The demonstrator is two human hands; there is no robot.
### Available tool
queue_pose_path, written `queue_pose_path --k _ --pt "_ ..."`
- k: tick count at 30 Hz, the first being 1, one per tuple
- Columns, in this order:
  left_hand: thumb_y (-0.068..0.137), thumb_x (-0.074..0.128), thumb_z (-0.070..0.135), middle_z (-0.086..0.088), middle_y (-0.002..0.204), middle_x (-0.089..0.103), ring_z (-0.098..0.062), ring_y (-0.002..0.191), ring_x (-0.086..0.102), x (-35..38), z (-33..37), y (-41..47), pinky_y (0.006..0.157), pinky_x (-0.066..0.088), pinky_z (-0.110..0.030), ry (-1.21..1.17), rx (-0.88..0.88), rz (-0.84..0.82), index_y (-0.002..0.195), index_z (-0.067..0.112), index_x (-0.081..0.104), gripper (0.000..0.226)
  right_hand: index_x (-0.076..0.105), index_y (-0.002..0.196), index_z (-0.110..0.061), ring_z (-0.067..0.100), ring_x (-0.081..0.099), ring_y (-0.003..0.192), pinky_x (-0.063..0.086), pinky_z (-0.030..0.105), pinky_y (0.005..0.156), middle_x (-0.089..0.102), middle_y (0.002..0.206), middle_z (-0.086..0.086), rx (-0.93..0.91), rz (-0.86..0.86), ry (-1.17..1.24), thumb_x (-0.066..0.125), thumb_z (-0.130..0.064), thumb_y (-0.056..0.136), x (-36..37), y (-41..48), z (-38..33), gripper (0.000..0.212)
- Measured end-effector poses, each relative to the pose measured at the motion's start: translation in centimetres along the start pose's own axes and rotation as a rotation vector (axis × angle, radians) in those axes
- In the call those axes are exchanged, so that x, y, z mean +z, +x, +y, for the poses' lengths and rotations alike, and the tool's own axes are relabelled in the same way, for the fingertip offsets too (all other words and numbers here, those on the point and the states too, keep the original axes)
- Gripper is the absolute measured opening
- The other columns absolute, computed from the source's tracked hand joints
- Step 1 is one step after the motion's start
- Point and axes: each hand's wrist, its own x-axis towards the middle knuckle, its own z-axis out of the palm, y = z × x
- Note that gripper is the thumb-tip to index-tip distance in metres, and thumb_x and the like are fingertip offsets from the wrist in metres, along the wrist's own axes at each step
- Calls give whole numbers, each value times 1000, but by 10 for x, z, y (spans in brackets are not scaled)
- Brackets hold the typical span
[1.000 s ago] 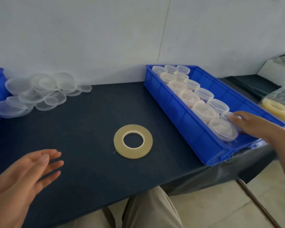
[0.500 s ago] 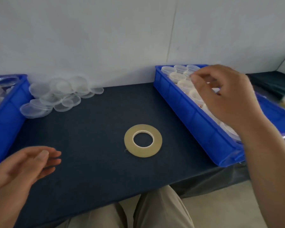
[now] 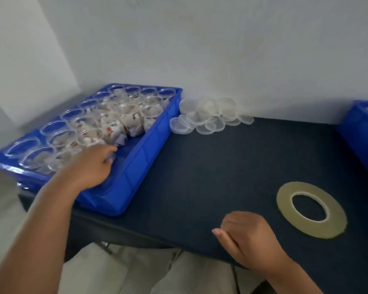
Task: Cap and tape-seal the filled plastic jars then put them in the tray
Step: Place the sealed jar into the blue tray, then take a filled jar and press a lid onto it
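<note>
We are at the start of one cycle: taking a filled jar out of the supply before it is capped. The left hand [image 3: 91, 164] reaches into the blue tray on the left [image 3: 149, 149], where many open jars [image 3: 89, 124] stand close together, most with white and red pieces inside. Its fingers and thumb curl around one clear jar [image 3: 112, 156] at the near right edge of the group. The picture is blurred there, so we judge it is a grip and not only a touch. This jar is inside the tray, not yet lifted.

The right hand [image 3: 249, 236] rests on the near part of the dark table [image 3: 200, 177]. Its fingers are loosely curled and it holds nothing.

The clear lids [image 3: 208, 115] lie in a pile at the far side of the table, just beside the left tray. The tape roll [image 3: 338, 219] lies flat to the right of the right hand. A second blue tray [image 3: 361, 132] shows at the right edge; we think the sealed jars go there.

The next move, in our judgement, calls for lifting the jar straight up so that its neighbours are not tipped, and bringing it to the middle of the table. Then the right hand must take one single lid from the pile, which may stick to others.
</note>
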Motion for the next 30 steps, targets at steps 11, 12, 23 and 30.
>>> queue_pose_path --k 11,12,23,30 --pt "85 82 29 -23 143 55 -48 128 53 -5 -3 29 102 48 -57 266 -200 371 147 12 56 69 46 54 -14 10 33 48 32 32 42 37 55 -6 48 56 -9 56 -25 104 8 -11 12 53" --pt "85 83 29 -22 137 60 -47 124 55 -8 -5 28 99 50 -58 322 -214 421 142 11 60 63 46 54 -13 10 34 47 33 33 41 38 55 -6 49 51 -10 57 -25 104 8 -12 12 52" --pt "93 75 17 -21 125 71 -45 111 67 -13 -19 3 92 53 -60 202 -322 415 141 19 59 51 43 56 -18 9 31 48 32 32 42 35 55 -8 125 46 25 54 -28 108 6 -10 10 54" --pt "93 72 36 27 109 66 -7 101 65 -65 38 -26 109 45 -56 -169 298 636 133 65 42 58 51 61 -14 13 47 51 43 40 47 46 58 -8 328 30 152 48 -40 112 4 -8 6 57"
